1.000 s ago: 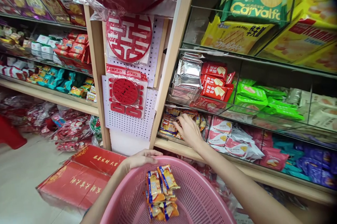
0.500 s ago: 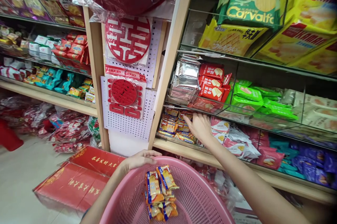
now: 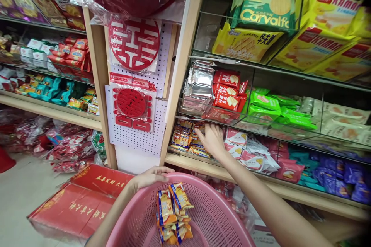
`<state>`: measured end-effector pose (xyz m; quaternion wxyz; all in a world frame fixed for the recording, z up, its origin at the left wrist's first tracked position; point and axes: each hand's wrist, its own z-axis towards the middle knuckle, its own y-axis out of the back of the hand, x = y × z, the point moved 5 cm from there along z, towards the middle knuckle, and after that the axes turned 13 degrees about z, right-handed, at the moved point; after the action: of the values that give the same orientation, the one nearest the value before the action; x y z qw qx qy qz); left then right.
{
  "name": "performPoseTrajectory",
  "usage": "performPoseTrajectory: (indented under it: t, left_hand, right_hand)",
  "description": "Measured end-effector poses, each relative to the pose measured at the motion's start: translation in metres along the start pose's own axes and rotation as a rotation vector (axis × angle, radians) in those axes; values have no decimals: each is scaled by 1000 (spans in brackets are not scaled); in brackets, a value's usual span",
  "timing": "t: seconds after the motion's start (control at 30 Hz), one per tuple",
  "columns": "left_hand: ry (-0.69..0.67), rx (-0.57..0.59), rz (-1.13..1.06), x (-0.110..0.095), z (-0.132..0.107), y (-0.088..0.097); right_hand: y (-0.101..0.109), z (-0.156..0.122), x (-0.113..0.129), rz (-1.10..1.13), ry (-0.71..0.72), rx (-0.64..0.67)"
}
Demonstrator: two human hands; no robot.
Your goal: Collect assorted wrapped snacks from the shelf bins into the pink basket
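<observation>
My left hand (image 3: 152, 177) grips the left rim of a pink perforated plastic basket (image 3: 228, 204), fingers hooked over its edge. Several small orange-and-blue snack packets (image 3: 169, 208) lie in the basket. My right hand (image 3: 213, 140) reaches into the lowest glass-fronted shelf compartment, with fingers apart and the thumb stretched out to the left; its fingertips are partly hidden below the shelf above. Beside that thumb lie more orange-and-blue packets (image 3: 182, 139) of the same look. Just right of the hand are white-and-pink packets (image 3: 236, 142).
Upper shelves hold red packets (image 3: 227, 96), green packets (image 3: 265, 106) and large yellow wafer bags (image 3: 246, 42). Purple packets (image 3: 337, 175) fill the lower right. Red boxes (image 3: 75, 200) lie on the floor to the left. Red double-happiness decorations (image 3: 135, 44) hang on a pegboard (image 3: 136, 138).
The view has shifted slightly, so the shelves appear a little further left. My right hand stays in the same compartment, and my left hand keeps its hold on the basket.
</observation>
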<state>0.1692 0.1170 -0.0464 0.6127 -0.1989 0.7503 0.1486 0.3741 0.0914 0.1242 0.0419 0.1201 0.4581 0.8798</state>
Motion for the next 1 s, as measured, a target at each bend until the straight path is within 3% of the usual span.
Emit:
performPoseTrajectory:
  t: [0.43,0.73,1.0]
  left_hand:
    - [-32,4,52,2,2,3]
    - [-67,28,62,1,4,3]
    - [-73,16,68,-3,2,3]
  right_hand:
    - [-5,-25,23,90,168,-43]
    - [-8,0,3,38,-83,-158]
    - [-17,25,11,90,-102,-147]
